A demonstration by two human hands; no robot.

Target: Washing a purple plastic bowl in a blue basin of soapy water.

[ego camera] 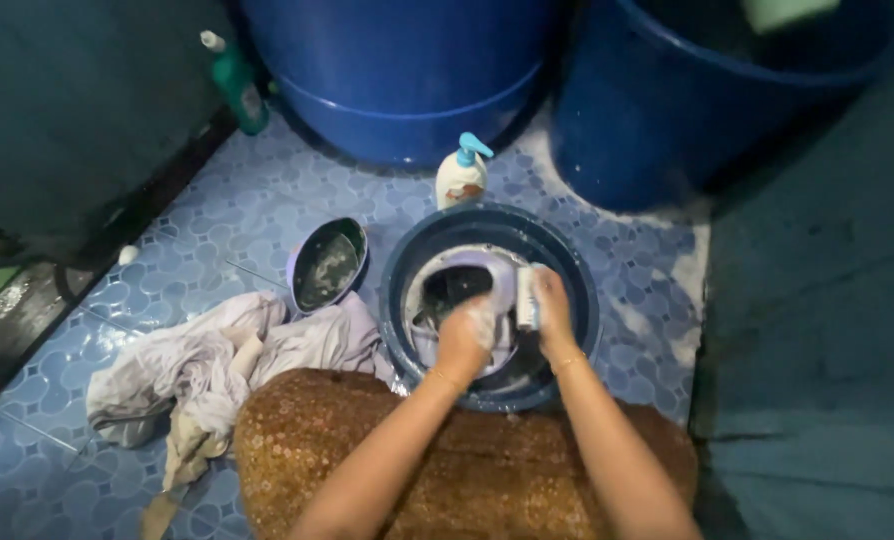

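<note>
Scrubbing in a dark blue basin [577, 290] on the tiled floor, the left hand [464, 335] grips soapy cloth [467, 285] while the right hand [550, 305] clasps a pale brush [527, 297] (suds could make either slip).

Both hands close together, left [464, 338] fisted, right [550, 305] gripping

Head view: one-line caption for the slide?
Left hand and right hand scrub a wet garment in a blue basin, laundry pile beside.
</note>
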